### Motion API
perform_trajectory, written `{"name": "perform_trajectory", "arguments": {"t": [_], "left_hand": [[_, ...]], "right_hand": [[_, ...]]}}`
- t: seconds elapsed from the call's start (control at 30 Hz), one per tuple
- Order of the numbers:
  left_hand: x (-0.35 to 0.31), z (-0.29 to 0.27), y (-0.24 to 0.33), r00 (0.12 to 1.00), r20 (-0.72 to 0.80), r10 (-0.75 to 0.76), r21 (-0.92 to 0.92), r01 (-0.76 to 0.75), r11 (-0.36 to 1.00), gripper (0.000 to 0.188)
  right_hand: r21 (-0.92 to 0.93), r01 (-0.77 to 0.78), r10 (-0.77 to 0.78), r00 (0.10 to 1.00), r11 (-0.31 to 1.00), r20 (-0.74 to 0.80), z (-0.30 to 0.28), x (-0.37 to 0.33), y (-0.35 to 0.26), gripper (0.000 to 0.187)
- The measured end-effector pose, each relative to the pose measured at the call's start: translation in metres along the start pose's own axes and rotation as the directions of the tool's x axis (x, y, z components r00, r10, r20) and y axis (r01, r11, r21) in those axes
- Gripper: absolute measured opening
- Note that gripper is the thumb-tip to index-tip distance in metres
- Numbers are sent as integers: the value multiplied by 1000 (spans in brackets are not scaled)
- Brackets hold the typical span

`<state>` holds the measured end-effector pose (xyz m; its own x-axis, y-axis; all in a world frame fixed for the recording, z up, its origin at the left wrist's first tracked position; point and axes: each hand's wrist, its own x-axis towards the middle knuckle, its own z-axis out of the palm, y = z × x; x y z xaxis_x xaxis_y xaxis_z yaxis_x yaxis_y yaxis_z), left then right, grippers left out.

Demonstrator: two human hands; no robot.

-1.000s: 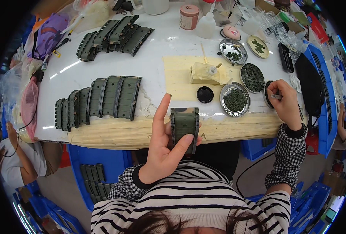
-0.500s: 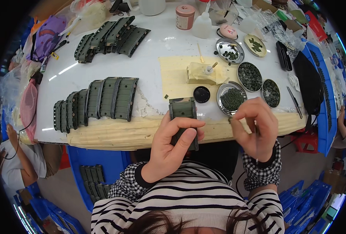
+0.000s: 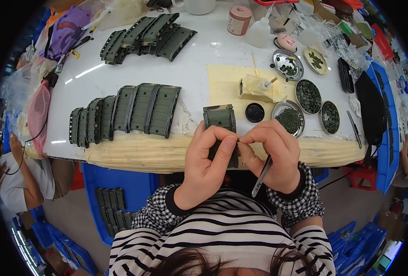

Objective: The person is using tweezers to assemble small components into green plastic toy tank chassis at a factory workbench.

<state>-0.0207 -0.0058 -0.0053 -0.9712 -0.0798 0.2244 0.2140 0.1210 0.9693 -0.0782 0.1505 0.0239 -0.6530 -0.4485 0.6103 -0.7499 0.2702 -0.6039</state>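
My left hand [image 3: 206, 168] is closed around a curved dark green camouflage plastic piece [image 3: 219, 118] with ribbed side edges, held upright at the table's front edge. Thumb and forefinger of my right hand [image 3: 277, 154] pinch together right beside the left fingertips, at the piece's right edge. Whatever sits in that pinch is too small to make out. A slim metal tool, apparently tweezers [image 3: 262, 177], is tucked in the right hand and points down toward me. Beyond the hands lie a dish of tiny green parts [image 3: 299, 131] and a round black lid [image 3: 254, 112].
Rows of similar green pieces [image 3: 139, 110] stand at left, with another stack [image 3: 149, 37] behind. A tape-covered block [image 3: 255, 89] holds a small bottle with a stick. More dishes [image 3: 321, 102] of green parts are at right. A blue bin [image 3: 93, 184] sits below the table.
My right hand has moved left from near the dish of tiny parts to meet the left fingertips. The left hand still holds the green piece. The whole view has shifted slightly.
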Motion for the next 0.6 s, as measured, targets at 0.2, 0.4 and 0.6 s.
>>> {"name": "perform_trajectory", "arguments": {"t": [0.2, 0.4, 0.6], "left_hand": [[-1, -13, 12, 963, -210, -166, -221, 118, 968, 19], [-2, -28, 15, 944, -305, -124, -258, 44, 965, 21], [-6, -32, 13, 955, -269, -124, -282, 45, 958, 19]], "right_hand": [[-120, 22, -9, 994, 993, 108, 7, -4, 10, 22], [-305, 204, -105, 944, 930, 311, 18, -9, 13, 17], [-302, 145, -45, 948, 942, 314, 17, -7, 13, 26]]}}
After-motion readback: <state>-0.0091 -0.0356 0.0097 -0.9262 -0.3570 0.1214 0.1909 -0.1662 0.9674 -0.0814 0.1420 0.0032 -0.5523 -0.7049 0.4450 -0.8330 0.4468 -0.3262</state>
